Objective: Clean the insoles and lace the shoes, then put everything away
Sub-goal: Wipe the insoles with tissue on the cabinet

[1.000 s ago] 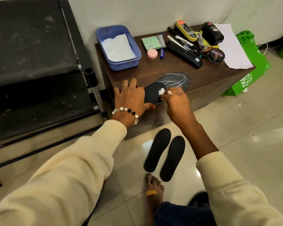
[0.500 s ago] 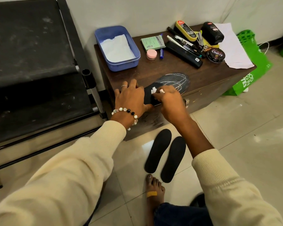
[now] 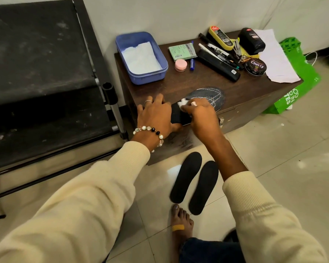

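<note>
A dark insole (image 3: 210, 95) with pale stitch-like lines lies on the brown wooden cabinet (image 3: 198, 80) near its front edge. My left hand (image 3: 156, 114) lies over the insole's heel end, fingers spread, thumb at the cabinet's edge. My right hand (image 3: 201, 116) pinches a small white wipe (image 3: 183, 103) and presses it on the middle of the insole. Two plain black insoles (image 3: 186, 176) lie side by side on the tiled floor below the cabinet.
A blue tub (image 3: 160, 54) with white tissue stands at the cabinet's back left. Behind are a green packet, a pink jar, pens, brushes, a Cherry polish tin (image 3: 255, 67) and white paper. A green bag (image 3: 300, 73) leans at the right. A black treadmill fills the left. My bare foot (image 3: 180, 223) is on the floor.
My right hand has slid the wipe along the insole toward the heel and back a little. My left hand has stayed in place holding the insole.
</note>
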The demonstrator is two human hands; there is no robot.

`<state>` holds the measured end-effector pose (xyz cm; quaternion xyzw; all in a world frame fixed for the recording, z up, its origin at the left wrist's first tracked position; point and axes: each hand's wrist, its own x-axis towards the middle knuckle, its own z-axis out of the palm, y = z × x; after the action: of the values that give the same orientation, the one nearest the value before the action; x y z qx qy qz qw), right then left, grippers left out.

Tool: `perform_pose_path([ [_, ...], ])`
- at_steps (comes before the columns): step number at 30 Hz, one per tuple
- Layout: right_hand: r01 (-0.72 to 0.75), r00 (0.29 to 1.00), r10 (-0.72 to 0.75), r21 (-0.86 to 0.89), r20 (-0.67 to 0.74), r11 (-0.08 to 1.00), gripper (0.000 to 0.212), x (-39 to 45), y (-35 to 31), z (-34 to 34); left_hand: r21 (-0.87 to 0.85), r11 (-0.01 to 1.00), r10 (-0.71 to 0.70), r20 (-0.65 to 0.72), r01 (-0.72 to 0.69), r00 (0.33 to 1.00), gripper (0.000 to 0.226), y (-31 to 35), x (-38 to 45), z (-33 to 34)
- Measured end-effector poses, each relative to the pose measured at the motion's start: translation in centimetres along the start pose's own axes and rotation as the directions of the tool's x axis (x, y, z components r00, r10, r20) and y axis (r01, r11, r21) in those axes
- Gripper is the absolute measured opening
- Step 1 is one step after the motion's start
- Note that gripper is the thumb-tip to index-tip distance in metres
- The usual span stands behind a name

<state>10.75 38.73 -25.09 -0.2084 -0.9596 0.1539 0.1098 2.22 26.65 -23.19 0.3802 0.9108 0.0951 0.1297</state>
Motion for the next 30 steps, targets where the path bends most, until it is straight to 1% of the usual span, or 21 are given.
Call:
perform_pose_path([
  [2, -0.159, 0.985, 0.160, 0.017, -0.069, 0.987, 0.037, -0.2, 0.9, 0.1, 0.021, 1.000, -0.001, 0.009, 0.000, 1.000, 0.067, 0.0, 0.0, -0.1],
  [3, -0.200, 0.977, 0.198, -0.011, -0.083, 0.980, 0.036, -0.4, 0.8, 0.1, 0.025, 1.000, -0.002, 0.009, 0.001, 1.000, 0.068, 0.0, 0.0, -0.1],
  [4, -0.209, 0.974, 0.204, -0.037, -0.093, 0.977, 0.033, -0.2, 0.7, 0.3, 0.024, 1.000, -0.002, 0.007, 0.002, 1.000, 0.068, 0.0, 0.0, -0.1],
  [5, -0.183, 0.981, 0.177, -0.067, -0.083, 0.981, 0.032, 0.0, 0.2, 0.4, 0.018, 1.000, -0.002, 0.001, 0.002, 1.000, 0.067, 0.0, 0.0, 0.0],
  [6, -0.132, 0.991, 0.129, -0.104, -0.039, 0.986, 0.031, 0.3, -0.4, 0.5, 0.006, 1.000, -0.003, -0.007, 0.003, 1.000, 0.066, 0.0, 0.0, 0.0],
  [7, -0.069, 0.997, 0.074, -0.149, 0.027, 0.986, 0.033, 0.7, -0.9, 0.6, -0.009, 1.000, -0.004, -0.013, 0.004, 1.000, 0.065, -0.1, 0.0, 0.1],
  [9, -0.031, 0.992, 0.051, -0.172, 0.113, 0.985, 0.041, 1.2, -1.2, 0.6, -0.030, 1.000, -0.007, -0.019, 0.007, 1.000, 0.063, -0.1, 0.0, 0.1],
  [10, -0.038, 0.992, 0.056, -0.158, 0.113, 0.987, 0.041, 1.3, -1.2, 0.4, -0.029, 1.000, -0.007, -0.019, 0.006, 1.000, 0.063, -0.1, 0.0, 0.1],
  [11, -0.057, 0.995, 0.068, -0.139, 0.072, 0.989, 0.039, 1.4, -0.9, 0.3, -0.022, 1.000, -0.005, -0.017, 0.004, 1.000, 0.063, -0.1, 0.0, 0.1],
  [13, -0.142, 0.990, 0.141, -0.144, -0.016, 0.979, 0.037, 1.0, -0.2, 0.5, -0.006, 1.000, 0.000, -0.003, 0.000, 1.000, 0.065, -0.1, 0.0, 0.0],
  [15, -0.167, 0.986, 0.161, -0.230, -0.045, 0.959, 0.041, 0.9, -0.7, 0.6, 0.000, 1.000, 0.002, 0.003, -0.002, 1.000, 0.066, -0.1, 0.1, -0.1],
  [17, -0.098, 0.995, 0.093, -0.230, -0.032, 0.968, 0.040, 1.3, -1.5, 0.8, -0.018, 1.000, -0.002, -0.001, 0.002, 1.000, 0.061, -0.1, 0.0, -0.1],
  [19, 0.013, 0.999, -0.005, -0.202, 0.038, 0.979, 0.039, 1.7, -2.0, 1.2, -0.039, 0.999, -0.005, -0.013, 0.005, 1.000, 0.056, -0.2, 0.0, 0.0],
  [20, 0.037, 0.998, -0.027, -0.177, 0.061, 0.983, 0.038, 1.7, -1.8, 1.3, -0.039, 0.999, -0.006, -0.015, 0.005, 1.000, 0.055, -0.2, -0.1, -0.1],
  [21, 0.021, 0.998, -0.014, -0.138, 0.054, 0.990, 0.037, 1.7, -1.5, 1.4, -0.034, 0.999, -0.005, -0.010, 0.005, 1.000, 0.057, -0.3, -0.1, -0.1],
  [23, -0.075, 0.997, 0.074, -0.072, -0.015, 0.995, 0.038, 1.6, -0.7, 0.9, -0.014, 1.000, -0.002, 0.008, 0.002, 1.000, 0.063, -0.3, 0.0, -0.1],
  [26, -0.180, 0.983, 0.172, -0.139, -0.070, 0.974, 0.038, 1.5, 0.5, 0.6, 0.001, 1.000, -0.005, 0.027, 0.005, 1.000, 0.069, -0.2, 0.0, -0.1],
  [28, -0.174, 0.984, 0.168, -0.126, -0.059, 0.977, 0.036, 1.8, 0.1, 0.7, -0.006, 1.000, -0.008, 0.021, 0.008, 1.000, 0.068, -0.2, 0.1, -0.1],
  [30, -0.100, 0.995, 0.101, -0.119, 0.005, 0.988, 0.034, 2.1, -0.7, 1.0, -0.025, 1.000, -0.011, 0.003, 0.011, 1.000, 0.064, -0.2, 0.0, 0.0],
])
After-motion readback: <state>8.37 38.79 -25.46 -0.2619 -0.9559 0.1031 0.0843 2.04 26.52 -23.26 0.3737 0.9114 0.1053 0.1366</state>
